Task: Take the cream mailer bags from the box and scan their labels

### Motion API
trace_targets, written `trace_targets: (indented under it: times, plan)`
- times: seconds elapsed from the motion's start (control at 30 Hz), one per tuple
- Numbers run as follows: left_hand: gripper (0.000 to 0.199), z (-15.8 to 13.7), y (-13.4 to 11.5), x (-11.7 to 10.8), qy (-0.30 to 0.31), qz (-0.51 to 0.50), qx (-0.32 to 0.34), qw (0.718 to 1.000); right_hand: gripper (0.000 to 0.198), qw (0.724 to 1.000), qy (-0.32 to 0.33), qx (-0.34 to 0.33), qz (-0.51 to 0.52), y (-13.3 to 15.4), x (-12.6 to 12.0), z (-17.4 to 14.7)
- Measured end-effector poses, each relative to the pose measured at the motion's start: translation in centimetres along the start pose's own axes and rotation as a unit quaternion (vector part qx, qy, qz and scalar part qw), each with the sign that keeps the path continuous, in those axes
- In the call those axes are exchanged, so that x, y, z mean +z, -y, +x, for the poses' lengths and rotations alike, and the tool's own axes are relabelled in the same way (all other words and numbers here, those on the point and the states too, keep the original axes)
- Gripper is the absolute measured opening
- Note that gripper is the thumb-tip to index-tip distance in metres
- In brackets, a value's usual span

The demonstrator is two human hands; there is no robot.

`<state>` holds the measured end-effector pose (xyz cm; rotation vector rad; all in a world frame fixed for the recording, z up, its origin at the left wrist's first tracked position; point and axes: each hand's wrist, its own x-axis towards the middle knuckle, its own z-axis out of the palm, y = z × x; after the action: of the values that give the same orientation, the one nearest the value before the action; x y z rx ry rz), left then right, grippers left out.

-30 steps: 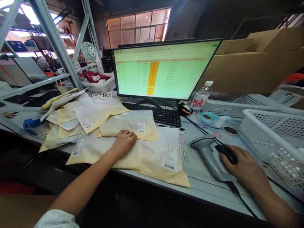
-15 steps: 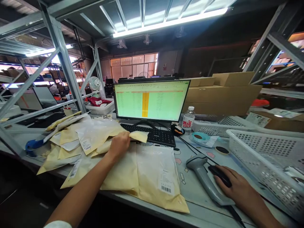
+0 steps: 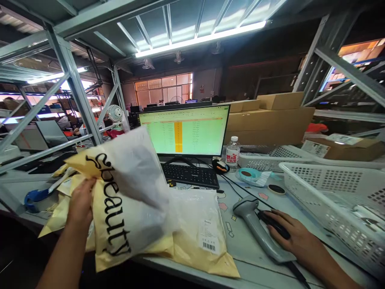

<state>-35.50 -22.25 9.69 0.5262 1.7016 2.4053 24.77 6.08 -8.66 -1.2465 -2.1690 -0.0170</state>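
A yellow and clear plastic bag (image 3: 132, 200) with "beauty" in black letters is raised at the left, and my left hand (image 3: 80, 202) grips its side edge. It hides part of the screen's left side and much of the pile behind. Under my right hand (image 3: 300, 241) is a black computer mouse (image 3: 273, 224), the fingers curled over it. Just left of the mouse, a grey barcode scanner (image 3: 261, 235) lies on the desk. Another bag (image 3: 201, 237) lies flat in the middle, its barcode label facing up.
Behind the bags stand a monitor (image 3: 192, 132) with a spreadsheet and a black keyboard (image 3: 195, 176). A water bottle (image 3: 232, 154), a tape roll (image 3: 249, 175) and a white basket (image 3: 327, 200) are to the right. Metal rack posts (image 3: 72, 84) frame the desk.
My left hand has moved left and toward me, lifting a bag off the pile and turning its lettered side into view. My right hand stays on the mouse. The view has shifted slightly.
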Motion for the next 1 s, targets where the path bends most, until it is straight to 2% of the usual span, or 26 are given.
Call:
trace_targets:
  times: [0.07,0.17,0.3,0.47,0.6,0.8,1.0]
  plan:
    - [0.017,0.2,3.1,-1.3,0.028,0.062,-0.069,0.995,0.058,1.000,-0.002,0.000,-0.003,0.0,0.0,0.0]
    - [0.024,-0.9,7.9,-2.7,0.095,0.119,-0.146,0.978,0.058,1.000,-0.004,0.003,-0.007,0.1,0.0,0.0]
    - [0.031,-2.4,11.8,-3.6,0.138,0.139,-0.143,0.970,0.059,1.000,0.001,0.013,-0.001,0.3,-0.3,0.1]
    - [0.056,-2.7,13.6,-4.5,0.144,0.147,-0.093,0.974,0.060,1.000,-0.002,0.029,0.004,0.8,-0.9,0.3]
    - [0.067,-3.2,14.3,-5.3,0.131,0.147,-0.063,0.978,0.062,0.998,-0.038,0.040,0.016,0.4,-0.8,0.2]
    - [0.072,-3.8,14.7,-6.4,0.149,0.154,-0.073,0.974,0.046,0.998,-0.054,0.026,0.036,-1.7,0.7,0.1]
    - [0.071,-3.6,15.6,-7.0,0.122,0.135,-0.110,0.977,0.043,0.997,-0.061,0.024,0.032,-3.4,1.8,-0.5]
